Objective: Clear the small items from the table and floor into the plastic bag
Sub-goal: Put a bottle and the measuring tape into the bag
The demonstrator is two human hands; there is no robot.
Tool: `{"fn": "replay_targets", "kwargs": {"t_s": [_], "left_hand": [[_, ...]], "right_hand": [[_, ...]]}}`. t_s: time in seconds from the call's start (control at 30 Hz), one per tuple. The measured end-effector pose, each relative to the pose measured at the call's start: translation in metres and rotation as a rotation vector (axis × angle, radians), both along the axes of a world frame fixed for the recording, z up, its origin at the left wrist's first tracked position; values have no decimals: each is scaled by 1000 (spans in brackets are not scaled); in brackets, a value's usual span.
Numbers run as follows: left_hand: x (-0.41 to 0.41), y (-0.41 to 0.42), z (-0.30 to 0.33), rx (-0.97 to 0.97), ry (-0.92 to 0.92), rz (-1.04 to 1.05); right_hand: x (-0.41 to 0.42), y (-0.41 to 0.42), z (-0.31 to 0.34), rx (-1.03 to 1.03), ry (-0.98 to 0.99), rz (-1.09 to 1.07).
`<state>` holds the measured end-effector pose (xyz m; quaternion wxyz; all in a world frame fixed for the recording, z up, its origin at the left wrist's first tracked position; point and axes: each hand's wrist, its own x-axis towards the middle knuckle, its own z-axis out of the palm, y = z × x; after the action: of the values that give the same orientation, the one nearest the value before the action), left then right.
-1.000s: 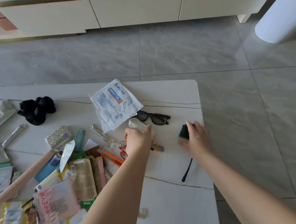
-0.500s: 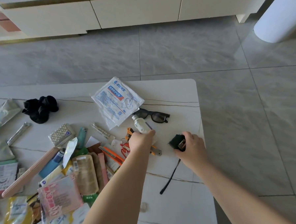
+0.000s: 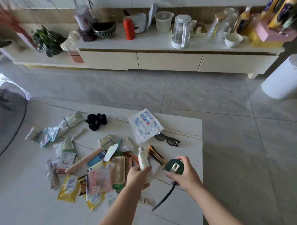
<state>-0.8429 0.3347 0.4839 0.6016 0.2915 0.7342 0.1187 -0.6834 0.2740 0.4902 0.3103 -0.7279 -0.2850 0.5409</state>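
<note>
Left hand (image 3: pixel 138 179): fingers curled around base of small white bottle (image 3: pixel 143 158), bottle upright and lifted above table (image 3: pixel 183 133). Right hand (image 3: pixel 185 175): fingers gripping round dark green tape measure (image 3: pixel 175 167), metal clip facing up; black strap (image 3: pixel 163 198) hanging from below hand toward table edge. Both held above near right part of table.

On table, far right: white printed packet (image 3: pixel 145 124), with black sunglasses (image 3: pixel 167 140) just beside its near corner. Orange-and-black tool (image 3: pixel 156 154) lying between bottle and sunglasses. Black fabric bundle (image 3: pixel 96 121) near far edge. Centre left: mixed pile of sachets (image 3: pixel 96 177), wooden-handled brush (image 3: pixel 88 158) resting across it. Plastic bag: not identifiable. Beyond table: grey tiled floor (image 3: pixel 212 98) and low cabinet (image 3: pixel 169 61) carrying jars and bottles.
</note>
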Motion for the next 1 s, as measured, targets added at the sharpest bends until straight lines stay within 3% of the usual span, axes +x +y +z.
{"fn": "replay_targets", "kwargs": {"t_s": [0.13,0.53,1.0], "left_hand": [[-40,-30,68,2,-47,111],[-200,-134,223,158,-152,543],[-453,-299,265,334,-178,974]], "right_hand": [[-34,-6,58,47,140,46],[-198,-33,198,137,106,435],[-478,-114,271,124,281,885]]}}
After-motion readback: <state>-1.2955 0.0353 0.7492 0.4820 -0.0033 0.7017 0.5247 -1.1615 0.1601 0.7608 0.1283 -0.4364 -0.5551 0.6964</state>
